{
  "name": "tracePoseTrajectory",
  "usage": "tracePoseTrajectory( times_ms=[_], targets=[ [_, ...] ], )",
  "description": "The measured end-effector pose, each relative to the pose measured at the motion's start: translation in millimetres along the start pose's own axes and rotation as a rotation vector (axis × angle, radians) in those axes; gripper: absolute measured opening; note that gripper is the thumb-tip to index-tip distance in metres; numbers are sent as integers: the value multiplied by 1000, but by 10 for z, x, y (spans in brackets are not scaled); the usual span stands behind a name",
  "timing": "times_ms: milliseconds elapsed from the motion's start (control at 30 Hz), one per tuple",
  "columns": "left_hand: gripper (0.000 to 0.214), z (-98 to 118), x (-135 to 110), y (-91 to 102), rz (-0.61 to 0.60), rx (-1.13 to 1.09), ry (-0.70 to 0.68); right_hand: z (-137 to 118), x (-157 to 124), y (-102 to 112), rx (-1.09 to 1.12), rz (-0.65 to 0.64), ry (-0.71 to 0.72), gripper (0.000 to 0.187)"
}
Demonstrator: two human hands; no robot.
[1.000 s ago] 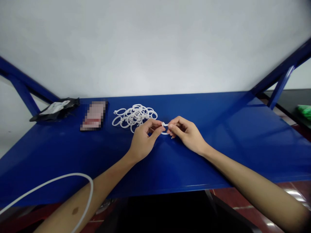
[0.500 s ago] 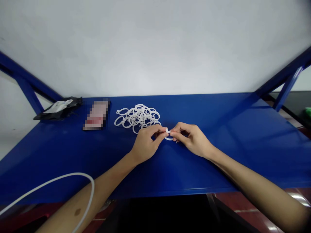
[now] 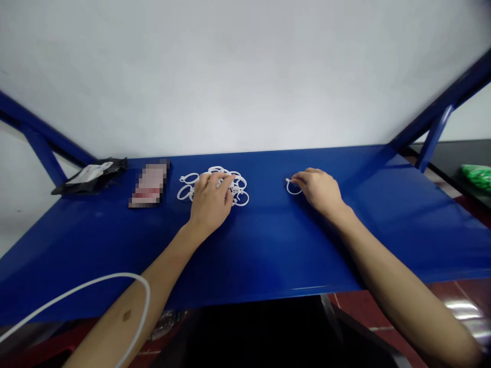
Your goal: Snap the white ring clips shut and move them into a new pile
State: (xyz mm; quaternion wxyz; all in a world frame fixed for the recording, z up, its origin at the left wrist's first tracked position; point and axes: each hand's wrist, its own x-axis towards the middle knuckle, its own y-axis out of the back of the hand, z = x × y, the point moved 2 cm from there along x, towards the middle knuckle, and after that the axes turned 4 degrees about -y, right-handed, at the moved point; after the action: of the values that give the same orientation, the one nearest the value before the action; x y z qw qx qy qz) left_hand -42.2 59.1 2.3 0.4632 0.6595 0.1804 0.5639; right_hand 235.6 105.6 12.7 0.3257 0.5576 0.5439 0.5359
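Note:
A pile of white plastic rings (image 3: 241, 183), each with a small clasp-like knob, lies on the blue table (image 3: 268, 245). My left hand (image 3: 211, 197) rests over the pile, its fingers apart and reaching down among the rings; whether a fingertip touches one is hard to see. Farther right, my right hand (image 3: 319, 188) pinches a single white plastic ring (image 3: 293, 193) between thumb and fingers. That ring hangs at or just above the tabletop, with its knob to the left.
A phone-shaped, pixelated object (image 3: 149, 185) and a black plastic packet (image 3: 94, 176) lie on the left. Blue frame bars (image 3: 435, 135) slope at both sides, with a pale wall (image 3: 245, 76) behind. A white cable (image 3: 95, 280) loops across my left forearm.
My hands have moved apart. The right has carried a ring to the right and away from me; the left has let go of it and moved left onto the pile.

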Motion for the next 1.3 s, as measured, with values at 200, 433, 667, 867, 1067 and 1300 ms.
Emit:
tracePoseTrajectory(
  times_ms=[200, 433, 667, 867, 1067, 1300],
  targets=[
    [14, -112, 21, 10, 28, 9, 46, 122, 33, 22, -115, 154, -64, 29],
    [12, 79, 35, 166, 176, -206, 81, -487, -248, 6, 433, 37, 419, 37],
    [16, 317, -5, 171, -87, -618, 85, -725, -425, 54, 735, -23, 553, 16],
    [18, 376, -52, 134, -109, -756, 156, -741, -414, 41, 898, -89, 359, 9],
    [19, 380, -66, 150, -76, -840, 203, -705, -386, -28, 897, -93, 227, 12],
    [18, 375, -44, 131, -80, -784, 145, -681, -377, -3, 764, 6, 344, 12]
  ],
)
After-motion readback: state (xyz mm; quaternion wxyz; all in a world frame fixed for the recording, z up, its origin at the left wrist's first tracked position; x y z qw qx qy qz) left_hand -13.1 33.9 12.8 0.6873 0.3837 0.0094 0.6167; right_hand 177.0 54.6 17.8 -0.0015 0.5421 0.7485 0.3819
